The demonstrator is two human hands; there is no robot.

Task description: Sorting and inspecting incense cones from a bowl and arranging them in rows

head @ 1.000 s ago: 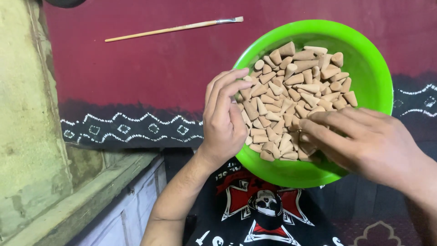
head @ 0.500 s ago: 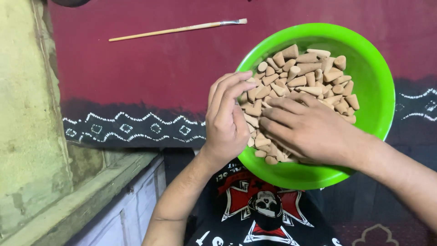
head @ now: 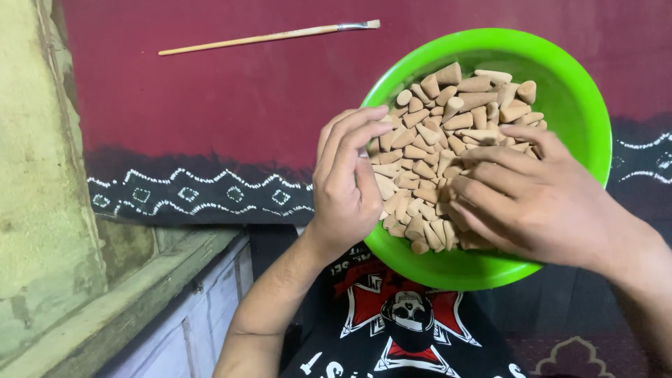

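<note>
A bright green round bowl (head: 574, 91) sits on a dark red cloth and holds a heap of several small tan cone-shaped pieces (head: 448, 119). My left hand (head: 346, 185) rests over the bowl's left rim, fingers curved and touching the cones there. My right hand (head: 539, 199) lies palm down on the heap at the lower right, fingers spread across the cones and covering some of them. Whether either hand has a cone pinched in it is hidden.
A thin paintbrush (head: 266, 36) with a pale wooden handle lies on the red cloth (head: 210, 105) at the far left of the bowl. A greenish wall (head: 35, 175) and a wooden ledge (head: 133, 294) stand at the left. Black printed fabric (head: 399, 322) shows below the bowl.
My right hand slid left across the cones and has now drawn back toward the right. My left hand stayed at the bowl's left rim.
</note>
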